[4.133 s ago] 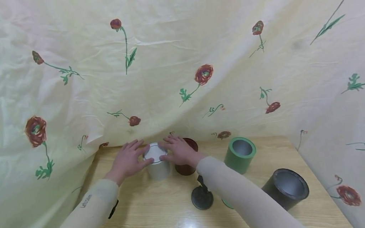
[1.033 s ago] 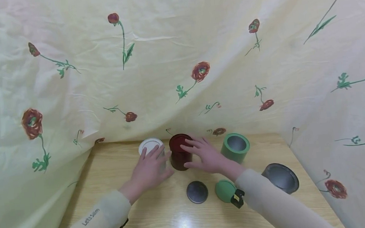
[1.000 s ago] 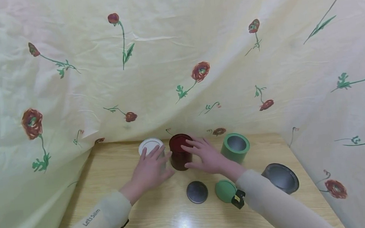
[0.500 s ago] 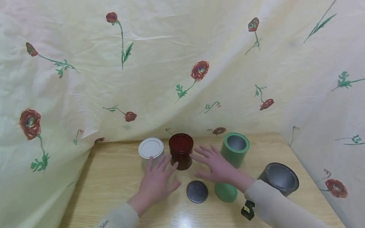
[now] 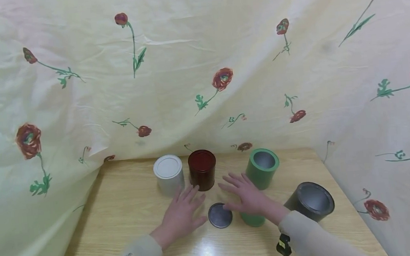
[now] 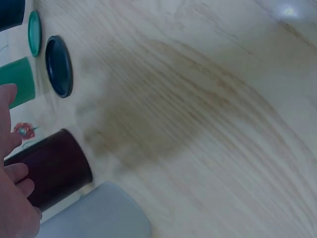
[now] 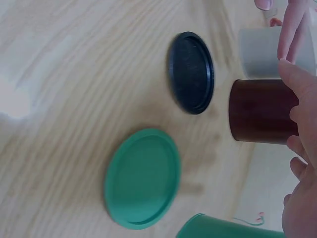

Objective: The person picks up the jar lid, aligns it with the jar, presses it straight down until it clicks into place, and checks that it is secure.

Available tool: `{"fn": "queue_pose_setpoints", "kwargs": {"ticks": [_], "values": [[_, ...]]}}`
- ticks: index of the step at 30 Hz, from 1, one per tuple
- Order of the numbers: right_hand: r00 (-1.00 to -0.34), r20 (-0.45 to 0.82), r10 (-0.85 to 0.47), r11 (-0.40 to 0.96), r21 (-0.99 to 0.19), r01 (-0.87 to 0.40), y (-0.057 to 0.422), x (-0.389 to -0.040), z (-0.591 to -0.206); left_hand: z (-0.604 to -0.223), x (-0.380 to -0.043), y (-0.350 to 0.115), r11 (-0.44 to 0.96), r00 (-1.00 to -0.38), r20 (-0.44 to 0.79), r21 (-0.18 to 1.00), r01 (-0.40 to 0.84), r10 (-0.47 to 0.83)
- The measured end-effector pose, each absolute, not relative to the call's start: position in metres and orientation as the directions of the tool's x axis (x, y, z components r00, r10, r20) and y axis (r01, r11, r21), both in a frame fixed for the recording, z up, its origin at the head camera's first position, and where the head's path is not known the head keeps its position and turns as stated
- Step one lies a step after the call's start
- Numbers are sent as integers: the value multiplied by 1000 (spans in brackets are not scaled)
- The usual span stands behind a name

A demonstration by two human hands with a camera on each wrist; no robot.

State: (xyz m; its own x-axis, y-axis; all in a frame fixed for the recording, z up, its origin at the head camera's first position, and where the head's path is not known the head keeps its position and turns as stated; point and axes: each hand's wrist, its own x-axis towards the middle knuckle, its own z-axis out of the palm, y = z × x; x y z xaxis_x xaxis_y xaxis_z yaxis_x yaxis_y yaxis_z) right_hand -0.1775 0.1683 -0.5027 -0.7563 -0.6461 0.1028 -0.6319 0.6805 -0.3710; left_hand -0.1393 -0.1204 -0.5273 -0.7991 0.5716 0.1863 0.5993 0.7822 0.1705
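lying between grips [image 5: 181, 217] [image 5: 248, 197], dark lid [image 5: 219, 217]

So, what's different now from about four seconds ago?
Both hands have left the lid of the white canister: the left hand and right hand have each drawn back toward the person and rightward, and neither grips anything. The white, dark red, green and black canisters, plus the loose black lid and green lid, look unmoved.
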Motion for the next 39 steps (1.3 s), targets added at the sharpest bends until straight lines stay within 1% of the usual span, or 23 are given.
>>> {"fn": "queue_pose_setpoints", "kwargs": {"ticks": [4, 9, 12, 16, 18, 22, 24, 30, 39], "values": [[-757, 99, -645, 684, -366, -631, 171, -173, -509, -537, -139, -118, 767, -792, 188, 198, 610, 581], [-752, 127, -646, 684, -341, -645, 176, -171, -521, -552, -143, -115, 781, -792, 153, 138, 609, 591], [-737, 153, -658, 668, -331, -666, 179, -170, -531, -559, -145, -114, 782, -788, 149, 112, 613, 597], [-721, 170, -671, 650, -331, -684, 180, -168, -537, -563, -146, -113, 778, -791, 139, 147, 611, 595], [-721, 157, -675, 654, -326, -683, 181, -168, -539, -563, -146, -112, 778, -797, 124, 173, 604, 591], [-739, 91, -668, 677, -339, -653, 183, -166, -544, -560, -144, -110, 783, -811, 65, 226, 580, 582], [-747, 64, -662, 687, -345, -639, 185, -165, -547, -561, -144, -109, 789, -815, 41, 230, 570, 578], [-748, 52, -661, 691, -345, -635, 189, -161, -556, -573, -144, -108, 792, -812, 37, 198, 577, 582], [-748, 55, -661, 689, -351, -635, 192, -158, -564, -577, -142, -108, 783, -810, 26, 237, 575, 586]]}}
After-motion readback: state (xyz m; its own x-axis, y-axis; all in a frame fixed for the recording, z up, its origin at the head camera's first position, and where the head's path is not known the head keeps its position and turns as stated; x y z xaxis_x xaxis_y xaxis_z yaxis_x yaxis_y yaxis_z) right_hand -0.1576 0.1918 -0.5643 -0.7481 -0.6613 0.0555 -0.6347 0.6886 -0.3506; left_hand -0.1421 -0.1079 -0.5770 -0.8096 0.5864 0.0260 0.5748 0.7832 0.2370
